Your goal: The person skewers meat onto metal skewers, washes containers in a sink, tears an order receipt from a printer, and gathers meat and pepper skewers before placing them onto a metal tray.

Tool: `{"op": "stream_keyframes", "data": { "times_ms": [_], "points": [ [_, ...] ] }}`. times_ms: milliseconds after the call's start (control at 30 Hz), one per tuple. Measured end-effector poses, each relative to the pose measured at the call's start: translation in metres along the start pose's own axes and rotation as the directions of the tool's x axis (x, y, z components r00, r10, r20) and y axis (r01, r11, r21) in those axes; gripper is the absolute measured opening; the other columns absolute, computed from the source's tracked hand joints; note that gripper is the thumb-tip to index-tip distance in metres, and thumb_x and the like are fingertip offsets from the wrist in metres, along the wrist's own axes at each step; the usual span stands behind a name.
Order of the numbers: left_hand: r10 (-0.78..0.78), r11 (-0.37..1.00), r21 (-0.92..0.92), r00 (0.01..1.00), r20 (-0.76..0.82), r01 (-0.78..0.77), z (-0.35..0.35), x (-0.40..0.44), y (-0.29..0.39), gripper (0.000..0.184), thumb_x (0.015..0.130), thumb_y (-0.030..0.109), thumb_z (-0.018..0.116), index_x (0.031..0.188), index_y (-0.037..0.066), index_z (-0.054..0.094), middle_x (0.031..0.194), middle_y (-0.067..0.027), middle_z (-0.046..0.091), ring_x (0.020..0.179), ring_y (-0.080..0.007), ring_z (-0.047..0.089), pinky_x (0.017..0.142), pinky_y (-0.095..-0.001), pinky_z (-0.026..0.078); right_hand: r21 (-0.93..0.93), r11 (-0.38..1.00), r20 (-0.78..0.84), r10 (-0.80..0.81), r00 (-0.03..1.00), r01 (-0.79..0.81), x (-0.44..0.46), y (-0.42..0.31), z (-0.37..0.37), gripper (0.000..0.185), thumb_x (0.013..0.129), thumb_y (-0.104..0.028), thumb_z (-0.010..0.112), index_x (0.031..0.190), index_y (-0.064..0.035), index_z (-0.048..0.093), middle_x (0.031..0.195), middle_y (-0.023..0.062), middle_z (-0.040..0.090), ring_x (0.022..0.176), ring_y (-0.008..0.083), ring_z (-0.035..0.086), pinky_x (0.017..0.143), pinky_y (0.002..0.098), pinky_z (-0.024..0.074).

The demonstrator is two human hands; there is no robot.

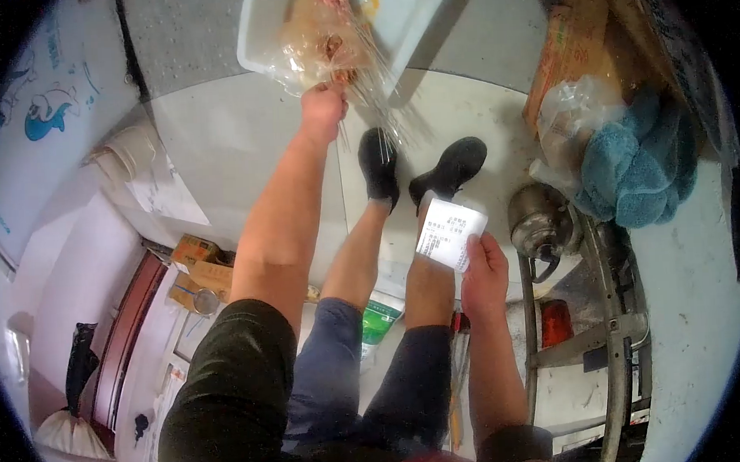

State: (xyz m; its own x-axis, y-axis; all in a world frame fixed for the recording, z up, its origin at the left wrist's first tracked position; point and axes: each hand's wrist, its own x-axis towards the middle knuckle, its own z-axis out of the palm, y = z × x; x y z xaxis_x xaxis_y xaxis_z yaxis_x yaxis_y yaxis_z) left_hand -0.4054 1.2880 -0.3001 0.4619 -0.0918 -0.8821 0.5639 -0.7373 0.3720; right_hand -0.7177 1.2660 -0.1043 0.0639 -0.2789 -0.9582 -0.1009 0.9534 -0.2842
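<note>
At the top of the view my left hand (323,111) is closed around thin skewers at the edge of a clear plastic bag (300,52); its fingertips are partly hidden. Several skewers (371,66) stick out past the hand, some with reddish meat (342,71) on them. Bag and skewers lie over the side of a white plastic tray (417,32). Lower right, my right hand (483,277) pinches a white printed receipt (451,234) by its edge, above my right leg.
To the right, a metal kettle (540,221) stands by a metal frame (614,336). Above it are a blue cloth (640,165), a plastic bag (578,110) and cardboard (572,45). At left are small boxes (197,251) and a strainer (205,301).
</note>
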Motion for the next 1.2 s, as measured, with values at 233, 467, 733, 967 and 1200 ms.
{"op": "stream_keyframes", "data": {
  "times_ms": [233, 467, 733, 967, 1200],
  "points": [
    [0.058, 0.885, 0.465, 0.992, -0.109, -0.001, 0.023, -0.012, 0.017, 0.016, 0.077, 0.014, 0.058, 0.082, -0.001, 0.059, 0.064, -0.0071, 0.058, 0.050, -0.0156, 0.054, 0.042, -0.0287, 0.037, 0.021, 1.000, 0.000, -0.005, 1.000, 0.005, 0.000, 0.005, -0.003, 0.022, 0.094, -0.014, 0.048, 0.101, 0.0044, 0.058, 0.092, 0.0044, 0.061, 0.083, 0.0095, 0.051, 0.076, 0.0225, 0.0420],
    [0.018, 0.898, 0.440, 0.998, -0.064, 0.012, 0.020, -0.010, 0.027, 0.011, 0.077, 0.009, 0.059, 0.076, -0.002, 0.059, 0.061, -0.0086, 0.056, 0.046, -0.0167, 0.052, 0.038, -0.0294, 0.035, 0.034, 0.999, -0.025, 0.002, 1.000, -0.001, -0.005, -0.006, 0.002, 0.021, 0.094, -0.014, 0.048, 0.100, 0.0039, 0.058, 0.092, 0.0039, 0.061, 0.083, 0.0091, 0.052, 0.077, 0.0227, 0.0421],
    [0.086, 0.696, 0.718, 0.993, -0.080, -0.003, 0.023, 0.012, 0.021, 0.016, 0.077, 0.013, 0.056, 0.078, 0.000, 0.065, 0.060, -0.0113, 0.062, 0.052, -0.0211, 0.063, 0.053, -0.0299, 0.050, 0.109, 0.994, 0.010, -0.010, 1.000, 0.008, -0.004, -0.002, 0.001, 0.019, 0.094, -0.010, 0.047, 0.102, 0.0025, 0.058, 0.095, 0.0046, 0.062, 0.085, 0.0088, 0.056, 0.077, 0.0232, 0.0439],
    [0.097, 0.802, 0.593, 0.995, -0.009, -0.073, 0.022, 0.015, 0.021, 0.014, 0.076, 0.011, 0.058, 0.070, -0.002, 0.060, 0.067, -0.0149, 0.061, 0.049, -0.0214, 0.058, 0.045, -0.0327, 0.046, 0.069, 0.998, -0.003, 0.002, 1.000, -0.002, -0.005, -0.003, 0.000, 0.020, 0.093, -0.013, 0.048, 0.096, 0.0034, 0.059, 0.090, 0.0031, 0.060, 0.082, 0.0083, 0.051, 0.076, 0.0229, 0.0412],
    [-0.158, 0.843, 0.525, 0.987, 0.040, 0.114, 0.026, 0.028, 0.020, 0.007, 0.082, 0.010, 0.056, 0.077, 0.007, 0.052, 0.060, -0.0054, 0.050, 0.043, -0.0148, 0.045, 0.037, -0.0281, 0.029, 0.121, 0.993, 0.005, 0.013, 1.000, -0.014, -0.007, -0.013, 0.005, 0.016, 0.093, -0.010, 0.046, 0.095, -0.0001, 0.059, 0.090, 0.0027, 0.061, 0.080, 0.0077, 0.054, 0.073, 0.0223, 0.0431]
  ]
}}
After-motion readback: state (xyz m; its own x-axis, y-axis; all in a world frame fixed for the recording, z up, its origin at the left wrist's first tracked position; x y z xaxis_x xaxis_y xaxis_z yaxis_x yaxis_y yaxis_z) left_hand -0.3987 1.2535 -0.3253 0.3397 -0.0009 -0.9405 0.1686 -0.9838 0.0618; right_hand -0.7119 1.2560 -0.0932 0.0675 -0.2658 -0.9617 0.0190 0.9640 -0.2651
